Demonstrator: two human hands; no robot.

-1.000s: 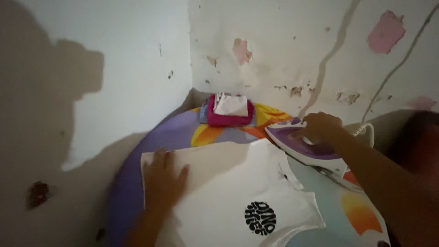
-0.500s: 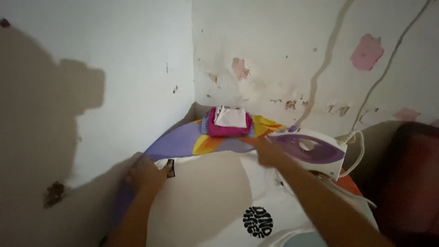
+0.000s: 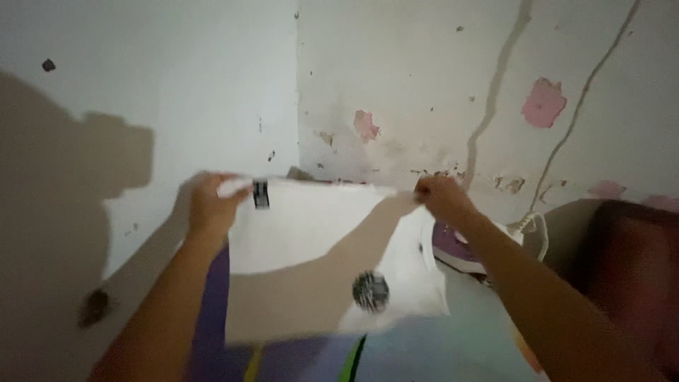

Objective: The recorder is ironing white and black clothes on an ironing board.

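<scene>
Both hands hold a white shirt (image 3: 318, 262) up in the air above the ironing board (image 3: 453, 346), so the cloth hangs flat and spread between them. The left hand (image 3: 207, 205) pinches the shirt's top edge at one corner, fingers closed on the fabric just beside a small dark label (image 3: 261, 194); the right hand (image 3: 436, 197) is closed on the opposite top corner, pulling the edge taut so it runs nearly level. Below that edge the shirt drops loose, and a round dark print (image 3: 370, 291) shows low on it (blurred, so its design cannot be read). The lower hem hangs just above the board's colourful cover, purple to the left and pale blue to the right. A purple and white iron (image 3: 467, 249) rests on the board behind the right forearm, well clear of the shirt, its cord (image 3: 534, 226) looping toward the peeling wall (image 3: 424, 78).
</scene>
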